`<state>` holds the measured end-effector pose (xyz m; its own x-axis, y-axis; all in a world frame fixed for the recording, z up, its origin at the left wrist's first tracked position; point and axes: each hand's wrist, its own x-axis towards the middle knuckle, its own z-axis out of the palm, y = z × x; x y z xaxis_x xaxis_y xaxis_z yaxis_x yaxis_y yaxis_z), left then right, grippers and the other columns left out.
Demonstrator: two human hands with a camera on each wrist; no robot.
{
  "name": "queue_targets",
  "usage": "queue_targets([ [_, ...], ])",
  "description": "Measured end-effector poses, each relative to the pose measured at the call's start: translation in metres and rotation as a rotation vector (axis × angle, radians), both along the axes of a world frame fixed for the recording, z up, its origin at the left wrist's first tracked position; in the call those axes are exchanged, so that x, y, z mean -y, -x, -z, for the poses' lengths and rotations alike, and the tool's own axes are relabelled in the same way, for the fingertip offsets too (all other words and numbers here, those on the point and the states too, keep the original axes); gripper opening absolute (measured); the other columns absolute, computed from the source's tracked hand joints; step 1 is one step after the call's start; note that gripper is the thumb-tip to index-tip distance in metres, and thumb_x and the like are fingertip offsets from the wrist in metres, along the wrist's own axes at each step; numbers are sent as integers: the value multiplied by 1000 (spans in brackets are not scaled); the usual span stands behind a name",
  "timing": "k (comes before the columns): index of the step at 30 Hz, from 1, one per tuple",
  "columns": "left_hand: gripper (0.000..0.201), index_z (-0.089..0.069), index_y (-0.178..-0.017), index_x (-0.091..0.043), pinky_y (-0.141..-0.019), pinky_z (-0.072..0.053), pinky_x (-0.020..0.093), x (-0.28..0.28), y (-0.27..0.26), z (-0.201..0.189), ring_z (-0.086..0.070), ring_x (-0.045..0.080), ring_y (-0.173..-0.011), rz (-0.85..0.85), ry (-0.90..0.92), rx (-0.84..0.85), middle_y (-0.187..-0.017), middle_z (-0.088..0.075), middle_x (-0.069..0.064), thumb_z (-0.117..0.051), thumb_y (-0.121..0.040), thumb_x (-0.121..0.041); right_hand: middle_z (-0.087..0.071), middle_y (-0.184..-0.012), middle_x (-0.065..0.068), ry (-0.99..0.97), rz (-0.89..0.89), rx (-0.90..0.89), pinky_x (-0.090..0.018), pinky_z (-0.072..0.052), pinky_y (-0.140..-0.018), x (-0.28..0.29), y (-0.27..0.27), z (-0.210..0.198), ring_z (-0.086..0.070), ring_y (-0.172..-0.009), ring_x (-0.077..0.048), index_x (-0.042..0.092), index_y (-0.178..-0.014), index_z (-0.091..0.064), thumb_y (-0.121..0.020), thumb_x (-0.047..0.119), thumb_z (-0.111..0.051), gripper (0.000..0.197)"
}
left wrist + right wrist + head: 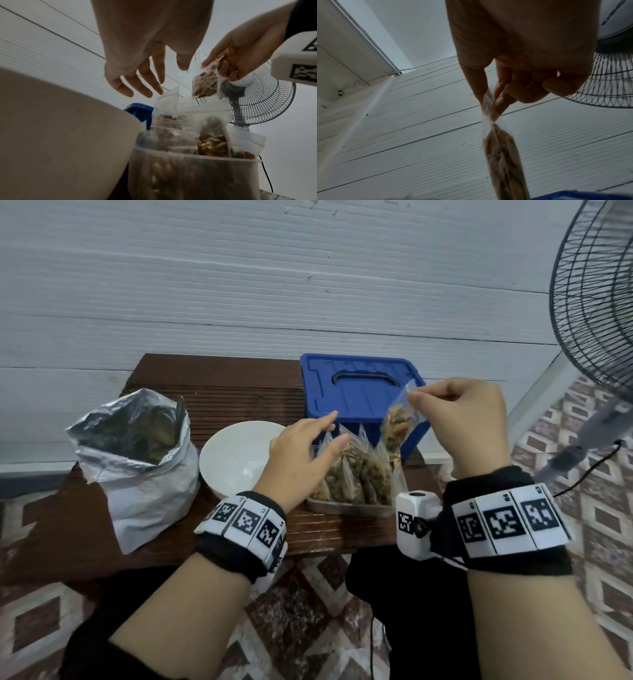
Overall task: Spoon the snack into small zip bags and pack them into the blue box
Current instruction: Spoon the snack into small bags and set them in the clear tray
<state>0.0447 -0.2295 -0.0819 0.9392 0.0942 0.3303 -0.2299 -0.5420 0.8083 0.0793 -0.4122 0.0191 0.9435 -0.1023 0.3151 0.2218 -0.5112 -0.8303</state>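
On a dark wooden table (219, 392) before a white wall, the right hand (460, 419) pinches a filled zip bag (397, 424) in front of the closed blue box (363, 392). The left hand (301, 446), fingers relaxed, hovers over a clear tub (346, 506) of bags, whose contents look blurred.

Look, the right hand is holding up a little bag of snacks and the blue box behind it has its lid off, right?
Not quite. The right hand does pinch a filled zip bag by its top, but the blue box has its lid on, handle facing up, as the head view shows.
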Motion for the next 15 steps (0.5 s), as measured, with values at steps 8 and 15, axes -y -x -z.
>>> queue_targets([
  [8,41,-54,-135,-24,-103,-40,28,-7,1,4,-54,7,-114,-43,-19,-41,-120,-60,-9,-55,-96,-35,-60,-63,5,113,90,-82,-24,-42,-66,24,-7,5,-58,-71,-15,14,-62,-65,-82,15,-68,20],
  [15,42,-52,-137,-25,-93,-36,10,-10,3,3,-54,2,-109,-43,-26,-77,-123,-60,-9,-54,-96,-34,-69,-82,-3,154,48,-210,-25,-42,-71,18,-14,28,-60,-80,-13,13,-76,-72,-84,20,-71,10],
])
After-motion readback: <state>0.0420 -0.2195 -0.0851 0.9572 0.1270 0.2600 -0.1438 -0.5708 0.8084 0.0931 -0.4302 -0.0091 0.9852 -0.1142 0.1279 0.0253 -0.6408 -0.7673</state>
